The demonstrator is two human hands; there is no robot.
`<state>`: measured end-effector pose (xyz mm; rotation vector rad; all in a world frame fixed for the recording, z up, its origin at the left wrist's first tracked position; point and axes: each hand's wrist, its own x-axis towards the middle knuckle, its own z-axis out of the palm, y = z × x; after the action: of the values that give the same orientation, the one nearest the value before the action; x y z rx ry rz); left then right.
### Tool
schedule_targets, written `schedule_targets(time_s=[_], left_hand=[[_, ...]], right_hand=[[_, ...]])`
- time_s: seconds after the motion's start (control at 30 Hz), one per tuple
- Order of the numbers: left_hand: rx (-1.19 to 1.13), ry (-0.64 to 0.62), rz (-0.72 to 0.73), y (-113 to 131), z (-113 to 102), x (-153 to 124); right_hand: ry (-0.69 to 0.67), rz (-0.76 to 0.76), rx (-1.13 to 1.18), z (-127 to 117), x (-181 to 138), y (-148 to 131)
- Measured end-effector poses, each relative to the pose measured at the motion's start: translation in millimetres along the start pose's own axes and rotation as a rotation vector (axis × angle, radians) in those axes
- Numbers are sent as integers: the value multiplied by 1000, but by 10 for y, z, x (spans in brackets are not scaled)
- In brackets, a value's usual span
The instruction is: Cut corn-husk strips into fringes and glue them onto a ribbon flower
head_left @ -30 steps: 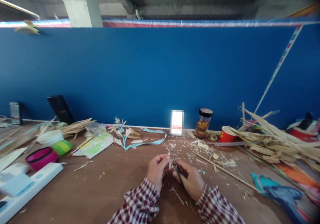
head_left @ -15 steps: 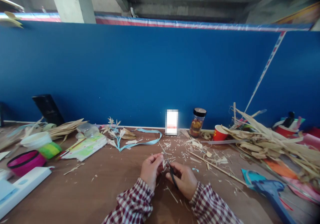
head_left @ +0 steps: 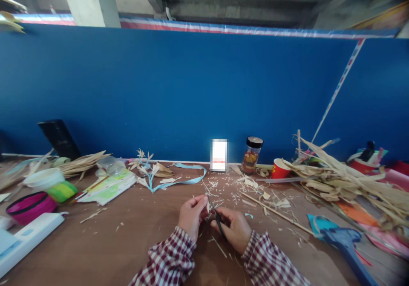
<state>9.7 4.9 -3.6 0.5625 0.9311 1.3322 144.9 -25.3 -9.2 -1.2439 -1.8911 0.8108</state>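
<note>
My left hand pinches a small pale strip of dried leaf upright between thumb and fingers, low in the middle of the brown table. My right hand is closed on small black scissors whose blades point up and left at the strip. The two hands nearly touch. Both wrists wear red and white checked sleeves. Pale cuttings lie scattered on the table just beyond the hands.
A heap of dried husks fills the right side, with a red paper cup, a black-lidded jar and a blue glue gun. Left: pink bowl, green tape roll, white power strip, blue ribbon. A blue wall stands behind.
The view has swung a little to the right, so things on the table sit further left in the picture. Both hands stay together on the strip and scissors, almost unmoved.
</note>
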Motion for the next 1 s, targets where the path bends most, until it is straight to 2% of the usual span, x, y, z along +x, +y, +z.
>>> schedule_targets(time_s=[0.57, 0.8, 1.0], left_hand=[[-9, -4, 12, 18, 15, -10], [39, 27, -60, 5, 9, -16], [28, 9, -52, -3, 4, -7]], right_hand=[[-7, 8, 37, 26, 2, 32], [28, 31, 17, 8, 13, -17], [20, 14, 29, 5, 17, -51]])
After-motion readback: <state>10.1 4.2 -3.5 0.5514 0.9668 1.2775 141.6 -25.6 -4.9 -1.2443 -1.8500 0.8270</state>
